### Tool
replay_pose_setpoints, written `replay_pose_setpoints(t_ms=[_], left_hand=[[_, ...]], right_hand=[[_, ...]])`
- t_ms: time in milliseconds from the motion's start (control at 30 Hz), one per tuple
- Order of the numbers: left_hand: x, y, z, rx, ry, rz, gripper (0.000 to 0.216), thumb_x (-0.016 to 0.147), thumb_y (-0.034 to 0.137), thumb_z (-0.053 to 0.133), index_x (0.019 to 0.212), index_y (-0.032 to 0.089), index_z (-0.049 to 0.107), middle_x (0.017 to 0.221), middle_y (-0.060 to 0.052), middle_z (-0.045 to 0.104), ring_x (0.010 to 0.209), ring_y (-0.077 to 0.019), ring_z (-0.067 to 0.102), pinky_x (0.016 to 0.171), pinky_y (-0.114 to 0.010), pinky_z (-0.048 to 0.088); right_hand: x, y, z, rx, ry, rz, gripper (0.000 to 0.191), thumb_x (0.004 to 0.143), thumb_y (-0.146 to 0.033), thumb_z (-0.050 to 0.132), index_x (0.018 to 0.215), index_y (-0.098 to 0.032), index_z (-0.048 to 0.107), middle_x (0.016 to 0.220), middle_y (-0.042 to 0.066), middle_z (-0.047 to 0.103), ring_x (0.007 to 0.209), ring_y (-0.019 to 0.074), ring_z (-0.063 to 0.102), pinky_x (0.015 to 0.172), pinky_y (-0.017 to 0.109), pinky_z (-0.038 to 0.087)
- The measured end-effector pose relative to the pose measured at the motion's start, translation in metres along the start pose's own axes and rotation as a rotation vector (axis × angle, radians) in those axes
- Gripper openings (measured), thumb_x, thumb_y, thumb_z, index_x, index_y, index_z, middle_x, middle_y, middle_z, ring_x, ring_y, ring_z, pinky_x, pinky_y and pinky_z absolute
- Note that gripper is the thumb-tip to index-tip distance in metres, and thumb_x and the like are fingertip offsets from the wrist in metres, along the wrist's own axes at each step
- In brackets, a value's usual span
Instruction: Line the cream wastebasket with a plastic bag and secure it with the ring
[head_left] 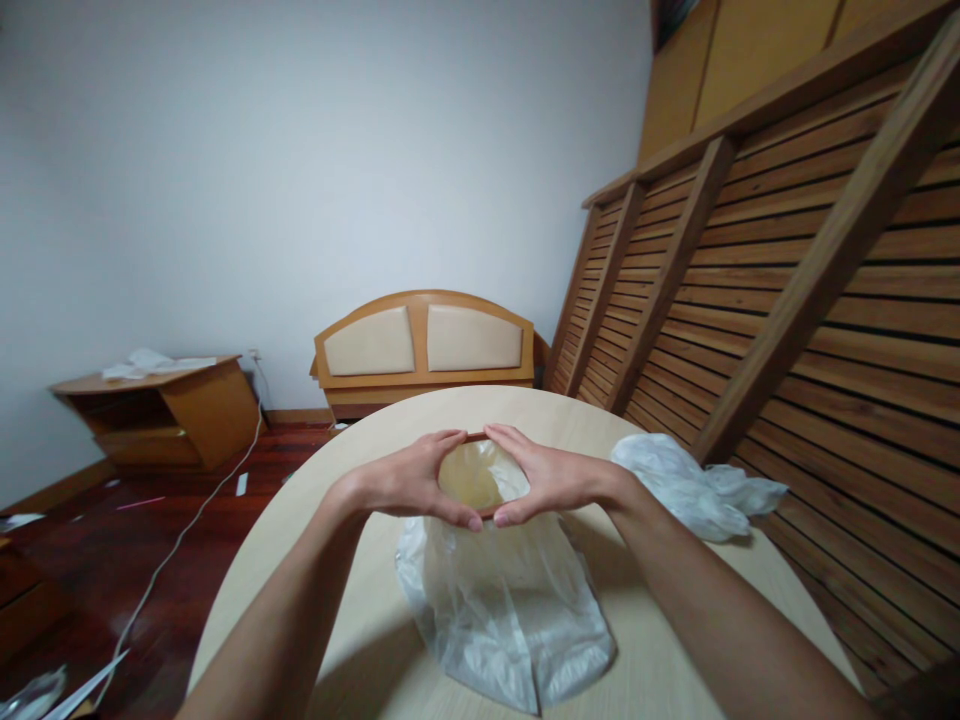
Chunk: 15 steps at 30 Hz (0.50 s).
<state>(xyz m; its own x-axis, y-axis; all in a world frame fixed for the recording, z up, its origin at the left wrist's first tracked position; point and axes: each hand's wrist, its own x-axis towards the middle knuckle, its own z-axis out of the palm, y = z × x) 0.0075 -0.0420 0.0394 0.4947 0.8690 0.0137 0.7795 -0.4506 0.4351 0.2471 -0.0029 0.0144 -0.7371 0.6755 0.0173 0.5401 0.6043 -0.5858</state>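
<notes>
Both my hands curve around a round thing with a thin reddish-brown rim (477,437), held above the middle of the table. My left hand (409,476) grips its left side, thumb at the near edge and fingers at the far edge. On the opposite side my right hand (556,478) holds it the same way. Within the rim I see a pale yellowish area and some whitish plastic; whether it is hollow I cannot tell. A translucent white plastic bag (510,620) spreads from just below the thumbs toward me on the table. How the bag joins the rim is hidden.
The round pale wooden table (360,640) carries another crumpled white plastic bag (675,485) at its right. A slatted wooden frame (810,290) leans along the right side. Behind stand a headboard (420,345) and, at left, a low cabinet (187,420). A white cable (180,555) crosses the floor.
</notes>
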Motion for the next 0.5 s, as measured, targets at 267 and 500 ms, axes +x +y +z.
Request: replay_pose_setpoints(t_ms=[267, 500], left_hand=[[0.000, 0.004, 0.003, 0.025, -0.002, 0.017, 0.117, 0.060, 0.063, 0.079, 0.153, 0.013, 0.031, 0.159, -0.019, 0.033, 0.147, -0.0389, 0.028, 0.123, -0.052, 0.024], [0.001, -0.001, 0.008, -0.048, 0.006, 0.043, 0.122, 0.061, 0.060, 0.080, 0.157, 0.013, 0.020, 0.161, -0.021, 0.028, 0.148, -0.0389, 0.027, 0.122, -0.053, 0.025]], right_hand=[[0.002, 0.004, 0.002, 0.004, 0.011, -0.014, 0.140, 0.056, -0.070, 0.082, 0.159, -0.007, 0.011, 0.165, 0.023, 0.007, 0.153, 0.0357, 0.010, 0.125, 0.048, 0.012], [0.004, 0.012, 0.000, -0.013, 0.032, -0.081, 0.135, 0.058, -0.068, 0.083, 0.159, -0.012, 0.015, 0.165, 0.022, 0.012, 0.152, 0.0371, 0.011, 0.124, 0.052, 0.011]])
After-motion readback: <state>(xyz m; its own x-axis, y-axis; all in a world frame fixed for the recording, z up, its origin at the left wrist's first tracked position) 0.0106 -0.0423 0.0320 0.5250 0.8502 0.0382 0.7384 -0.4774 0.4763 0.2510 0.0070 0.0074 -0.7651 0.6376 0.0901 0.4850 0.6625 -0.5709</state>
